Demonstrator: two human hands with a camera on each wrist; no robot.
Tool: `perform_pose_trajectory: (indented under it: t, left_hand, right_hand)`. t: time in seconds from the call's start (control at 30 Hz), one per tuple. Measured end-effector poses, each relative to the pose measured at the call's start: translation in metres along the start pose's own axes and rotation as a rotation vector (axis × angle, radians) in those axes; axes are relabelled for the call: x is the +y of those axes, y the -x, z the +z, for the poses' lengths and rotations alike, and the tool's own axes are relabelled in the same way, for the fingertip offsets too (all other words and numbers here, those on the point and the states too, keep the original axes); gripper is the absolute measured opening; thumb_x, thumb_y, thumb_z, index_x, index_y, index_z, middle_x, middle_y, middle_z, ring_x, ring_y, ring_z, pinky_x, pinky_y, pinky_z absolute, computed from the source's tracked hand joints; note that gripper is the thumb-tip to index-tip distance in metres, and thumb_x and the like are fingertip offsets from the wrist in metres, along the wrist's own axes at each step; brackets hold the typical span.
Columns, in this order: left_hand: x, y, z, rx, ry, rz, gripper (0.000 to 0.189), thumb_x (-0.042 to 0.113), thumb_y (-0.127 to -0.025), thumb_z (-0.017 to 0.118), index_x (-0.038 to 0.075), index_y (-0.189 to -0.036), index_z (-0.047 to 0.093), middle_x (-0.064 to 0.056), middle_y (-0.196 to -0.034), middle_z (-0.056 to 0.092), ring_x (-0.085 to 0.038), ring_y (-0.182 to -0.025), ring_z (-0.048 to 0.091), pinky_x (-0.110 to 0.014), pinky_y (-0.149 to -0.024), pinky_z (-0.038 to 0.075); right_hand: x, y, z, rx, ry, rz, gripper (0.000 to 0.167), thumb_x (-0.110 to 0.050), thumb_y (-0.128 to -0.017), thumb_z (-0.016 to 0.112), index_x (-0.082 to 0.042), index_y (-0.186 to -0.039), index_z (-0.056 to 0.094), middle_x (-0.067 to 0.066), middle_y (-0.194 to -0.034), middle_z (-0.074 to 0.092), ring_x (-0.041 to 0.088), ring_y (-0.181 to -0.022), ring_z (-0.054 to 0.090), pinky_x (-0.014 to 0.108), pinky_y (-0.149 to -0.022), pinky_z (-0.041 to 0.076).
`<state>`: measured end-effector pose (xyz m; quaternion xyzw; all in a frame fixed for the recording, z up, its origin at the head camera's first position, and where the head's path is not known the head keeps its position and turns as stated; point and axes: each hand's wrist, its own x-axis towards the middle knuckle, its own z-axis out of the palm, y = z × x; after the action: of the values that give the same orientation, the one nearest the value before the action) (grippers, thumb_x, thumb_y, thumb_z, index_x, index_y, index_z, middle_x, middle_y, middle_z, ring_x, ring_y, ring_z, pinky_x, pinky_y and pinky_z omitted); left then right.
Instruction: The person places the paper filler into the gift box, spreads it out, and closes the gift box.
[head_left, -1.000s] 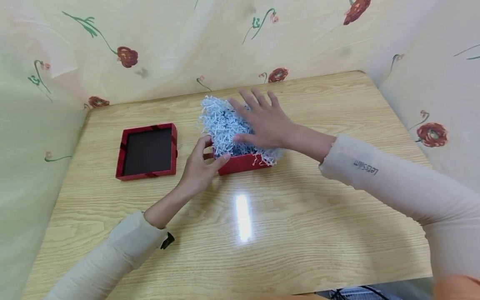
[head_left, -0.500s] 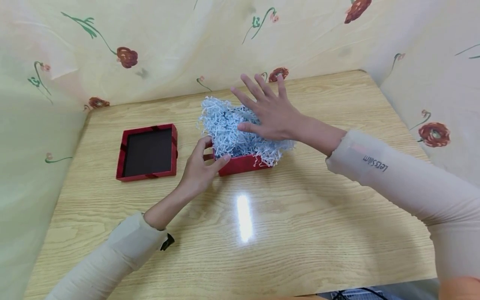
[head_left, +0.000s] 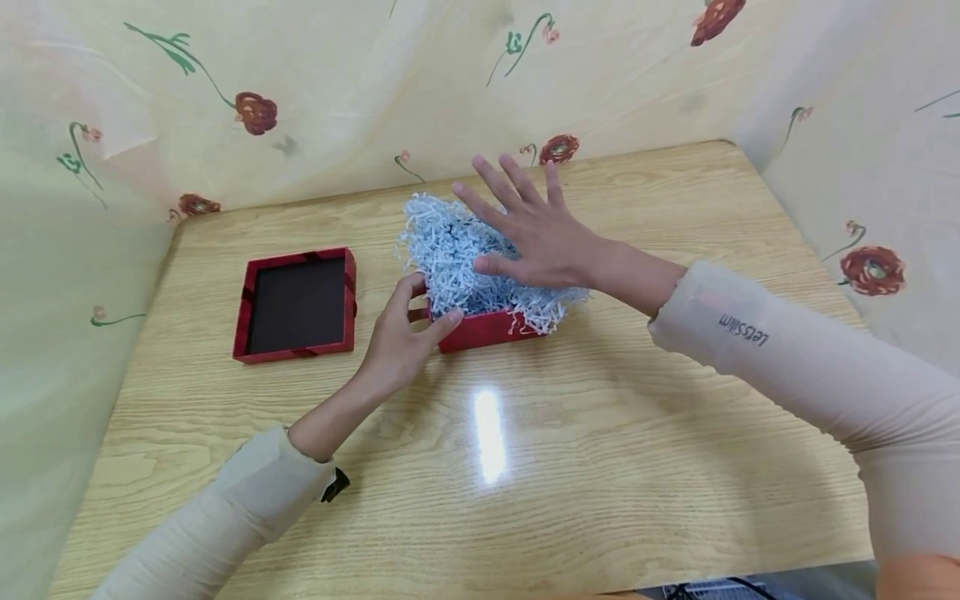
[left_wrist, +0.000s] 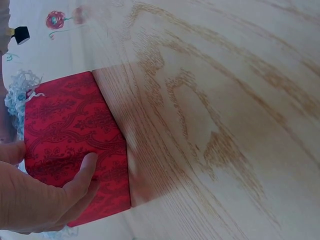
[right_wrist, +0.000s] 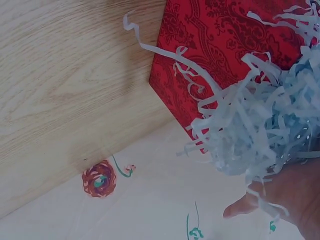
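Note:
A red patterned gift box (head_left: 491,331) stands on the table, heaped with pale blue shredded paper (head_left: 448,250) that spills over its rim. My left hand (head_left: 396,337) grips the box's near left corner, thumb at the front rim and fingers along the left side. In the left wrist view, that hand (left_wrist: 37,195) lies against the red wall. Over the right part of the heap my right hand (head_left: 551,242) is spread palm down, fingers straight. The right wrist view shows shredded paper (right_wrist: 260,117) hanging over the box's edge beside the right hand (right_wrist: 290,192).
Left of the box lies a red box lid (head_left: 296,304), its dark inside facing up. The wooden table (head_left: 585,483) backs onto a flower-printed cloth (head_left: 330,83), which also rises at both sides. Cables (head_left: 750,588) show below the front edge.
My right hand lifted off the shredded paper and shifted back and to the right, then came slightly down and left. My left hand kept its grip on the box.

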<state>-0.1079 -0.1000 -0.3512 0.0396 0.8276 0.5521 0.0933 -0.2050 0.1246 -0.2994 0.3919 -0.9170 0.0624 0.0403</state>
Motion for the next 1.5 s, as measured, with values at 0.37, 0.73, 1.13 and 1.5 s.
perform_pose_trajectory:
  t: [0.37,0.73,1.13,1.5]
  left_hand:
    - [-0.001,-0.001,0.000,0.003,-0.012,-0.016,0.068,0.035,-0.091,0.067,0.020,-0.146,0.031,-0.003,-0.143,0.041,-0.028,-0.123,0.049,-0.041,-0.093,0.051]
    - [-0.001,-0.003,0.000,0.011,-0.018,0.010,0.065,0.032,-0.091,0.067,0.021,-0.145,0.033,-0.003,-0.145,0.040,-0.027,-0.123,0.050,-0.040,-0.094,0.050]
    - [-0.003,-0.004,0.001,0.017,-0.007,0.009,0.062,0.032,-0.092,0.066,0.022,-0.145,0.035,-0.002,-0.145,0.039,-0.028,-0.123,0.049,-0.041,-0.095,0.049]
    - [-0.001,-0.003,0.001,0.020,0.000,0.027,0.064,0.033,-0.091,0.066,0.020,-0.146,0.034,-0.001,-0.147,0.039,-0.025,-0.129,0.043,-0.043,-0.102,0.044]
  right_hand:
    - [-0.006,-0.006,0.014,-0.005,-0.127,-0.107,0.082,-0.066,-0.094,0.036,-0.025,-0.156,0.000,0.002,-0.159,-0.022,0.024,-0.142,-0.027,0.063,-0.108,-0.016]
    - [-0.014,-0.017,0.026,-0.199,-0.183,-0.111,0.075,-0.053,-0.099,0.041,-0.025,-0.156,0.001,0.003,-0.160,-0.018,0.023,-0.143,-0.023,0.058,-0.114,-0.002]
    - [-0.020,-0.024,0.031,-0.412,-0.087,-0.031,0.070,-0.057,-0.099,0.035,-0.024,-0.155,0.010,-0.001,-0.160,-0.014,0.021,-0.145,-0.018,0.060,-0.114,0.003]
    - [-0.018,-0.035,0.039,-0.645,-0.118,0.045,0.072,-0.057,-0.098,0.034,-0.025,-0.155,0.004,0.006,-0.162,0.001,0.027,-0.147,-0.006,0.057,-0.115,0.003]
